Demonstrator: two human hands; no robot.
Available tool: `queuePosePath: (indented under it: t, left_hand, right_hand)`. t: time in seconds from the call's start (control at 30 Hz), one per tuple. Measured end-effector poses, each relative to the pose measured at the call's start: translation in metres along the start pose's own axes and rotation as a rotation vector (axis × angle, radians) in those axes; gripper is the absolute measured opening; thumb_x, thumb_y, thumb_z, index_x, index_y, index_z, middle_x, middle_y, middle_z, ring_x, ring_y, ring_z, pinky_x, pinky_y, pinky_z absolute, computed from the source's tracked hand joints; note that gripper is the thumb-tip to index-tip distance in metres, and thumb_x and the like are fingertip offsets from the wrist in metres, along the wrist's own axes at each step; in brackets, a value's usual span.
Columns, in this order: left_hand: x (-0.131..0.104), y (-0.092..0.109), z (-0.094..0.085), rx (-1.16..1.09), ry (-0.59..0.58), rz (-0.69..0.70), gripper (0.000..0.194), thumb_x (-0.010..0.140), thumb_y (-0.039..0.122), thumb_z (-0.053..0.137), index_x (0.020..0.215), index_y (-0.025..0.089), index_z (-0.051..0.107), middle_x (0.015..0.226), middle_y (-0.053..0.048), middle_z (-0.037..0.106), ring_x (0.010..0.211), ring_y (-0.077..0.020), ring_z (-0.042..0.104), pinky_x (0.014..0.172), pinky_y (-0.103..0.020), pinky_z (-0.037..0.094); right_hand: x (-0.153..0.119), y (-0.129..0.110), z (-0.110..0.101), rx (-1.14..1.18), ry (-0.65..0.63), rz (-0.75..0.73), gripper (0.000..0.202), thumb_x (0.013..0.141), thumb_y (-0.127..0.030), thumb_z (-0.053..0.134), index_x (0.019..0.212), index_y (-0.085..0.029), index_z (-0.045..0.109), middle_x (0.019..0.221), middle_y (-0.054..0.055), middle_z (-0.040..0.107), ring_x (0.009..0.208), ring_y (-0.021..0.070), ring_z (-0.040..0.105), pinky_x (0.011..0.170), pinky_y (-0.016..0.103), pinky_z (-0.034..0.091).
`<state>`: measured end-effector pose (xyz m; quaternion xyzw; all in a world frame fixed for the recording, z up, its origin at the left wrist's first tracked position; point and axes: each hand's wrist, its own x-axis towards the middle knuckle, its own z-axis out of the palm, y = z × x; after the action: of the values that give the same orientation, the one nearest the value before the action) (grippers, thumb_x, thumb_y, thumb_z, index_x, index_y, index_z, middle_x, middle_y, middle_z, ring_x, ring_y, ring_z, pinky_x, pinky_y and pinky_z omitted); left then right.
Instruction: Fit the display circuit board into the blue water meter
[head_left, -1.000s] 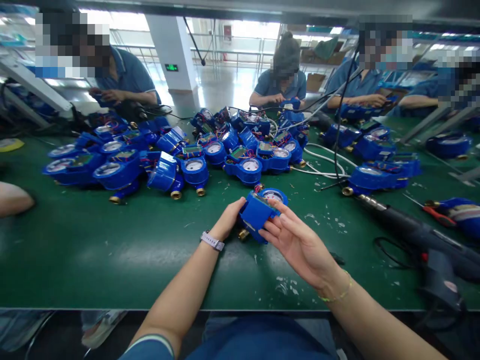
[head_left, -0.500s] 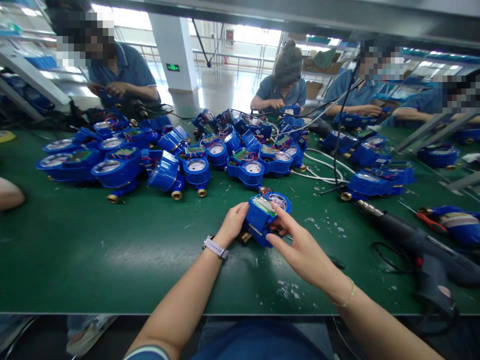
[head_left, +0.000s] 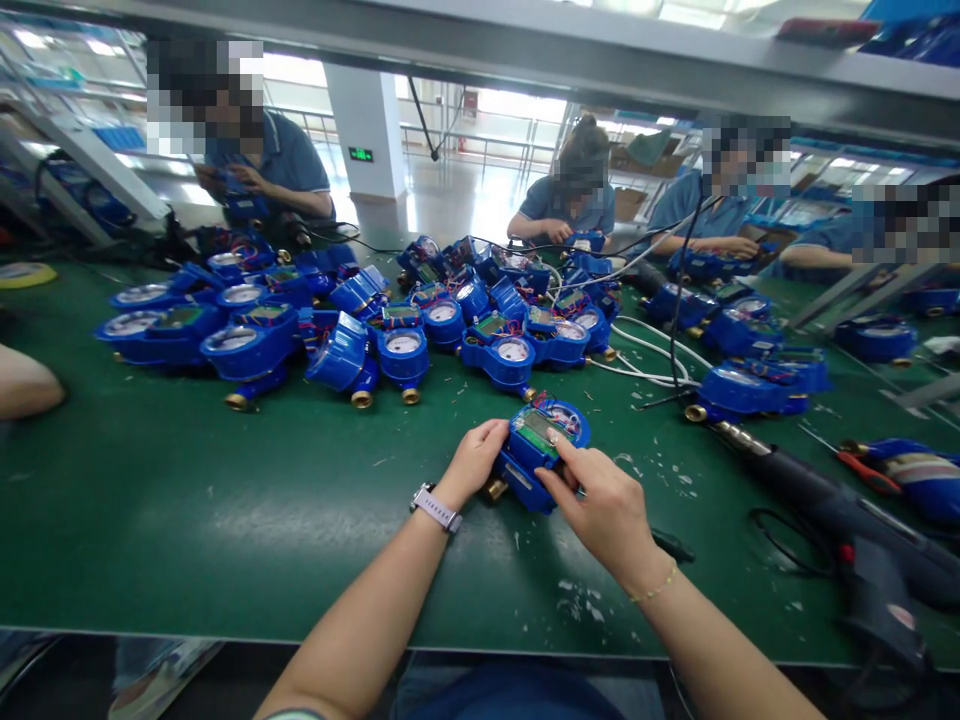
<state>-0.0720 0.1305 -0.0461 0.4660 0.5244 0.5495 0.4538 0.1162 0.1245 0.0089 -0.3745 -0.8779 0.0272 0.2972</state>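
Across the green tabletop (head_left: 187, 520) a heap of blue water meters (head_left: 360, 320) is lying — well beyond the hands. Nearer, to the right, a black heat gun (head_left: 847, 500) is resting. At the middle, one blue meter (head_left: 541, 450) is sitting on the mat; the left hand (head_left: 474, 462) is closing its grip on the meter's left side, while the right hand (head_left: 604, 505) is pressing a finger onto its top — fingers curled against it.
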Motion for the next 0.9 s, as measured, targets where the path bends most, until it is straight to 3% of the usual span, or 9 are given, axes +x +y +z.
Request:
queuePosePath:
  t: [0.1,0.23,0.43,0.57,0.77,0.83,0.9]
  left_hand:
    - [0.0,0.0,0.0,0.008,0.004,0.001,0.046,0.087,0.059,0.047,0.08,0.017,0.062,0.075,-0.001,0.061,0.074,-0.0181,0.052,0.072,-0.03,0.043]
    - [0.0,-0.001,0.001,0.032,0.028,-0.005,0.047,0.089,0.06,0.044,0.078,0.017,0.061,0.074,-0.001,0.061,0.075,-0.0187,0.052,0.074,-0.03,0.043]
    - [0.001,-0.004,-0.001,0.056,0.044,-0.01,0.054,0.09,0.063,0.039,0.081,0.016,0.064,0.082,-0.005,0.068,0.08,-0.022,0.057,0.081,-0.034,0.045]
    - [0.002,-0.005,-0.001,0.057,0.039,-0.014,0.056,0.092,0.062,0.037,0.086,0.015,0.067,0.09,-0.008,0.07,0.087,-0.0231,0.06,0.085,-0.034,0.045]
    - [0.002,-0.008,-0.002,0.07,0.036,-0.007,0.056,0.093,0.061,0.035,0.084,0.016,0.066,0.087,-0.006,0.07,0.081,-0.0221,0.058,0.08,-0.034,0.045]
    - [0.002,-0.009,-0.003,0.07,0.03,-0.004,0.056,0.094,0.06,0.035,0.086,0.016,0.067,0.088,-0.006,0.07,0.081,-0.0217,0.058,0.08,-0.033,0.045]
    - [0.002,-0.01,-0.003,0.071,0.03,-0.001,0.055,0.095,0.06,0.034,0.086,0.016,0.066,0.088,-0.005,0.069,0.081,-0.0212,0.058,0.08,-0.033,0.044]
  right_hand:
    - [-0.002,-0.003,0.002,0.041,0.012,-0.04,0.041,0.102,-0.037,0.047,0.13,-0.011,0.062,0.08,0.01,0.069,0.07,0.0214,0.065,0.065,0.033,0.05]
    - [0.002,-0.007,0.008,0.12,0.076,0.016,0.038,0.1,-0.04,0.05,0.123,-0.014,0.067,0.075,0.007,0.07,0.065,0.0199,0.064,0.064,0.032,0.051]
    - [0.005,-0.005,0.01,0.113,0.027,0.013,0.04,0.099,-0.04,0.051,0.119,-0.012,0.07,0.069,0.008,0.068,0.06,0.0181,0.062,0.06,0.03,0.049]
    - [0.007,0.001,0.007,0.257,0.011,0.089,0.035,0.097,-0.037,0.053,0.116,-0.012,0.07,0.073,0.007,0.069,0.061,0.0184,0.062,0.063,0.032,0.052]
    - [0.015,0.014,-0.001,0.402,-0.08,0.072,0.026,0.094,-0.032,0.055,0.109,-0.021,0.072,0.086,0.007,0.07,0.075,0.0205,0.065,0.073,0.035,0.055]
    - [0.018,0.017,-0.004,0.347,-0.048,0.039,0.025,0.093,-0.035,0.058,0.108,-0.022,0.073,0.085,0.008,0.065,0.079,0.0219,0.062,0.073,0.037,0.053]
    - [0.022,0.02,-0.006,0.284,0.014,-0.002,0.023,0.088,-0.039,0.066,0.103,-0.023,0.073,0.098,0.011,0.062,0.094,0.0264,0.059,0.082,0.043,0.051]
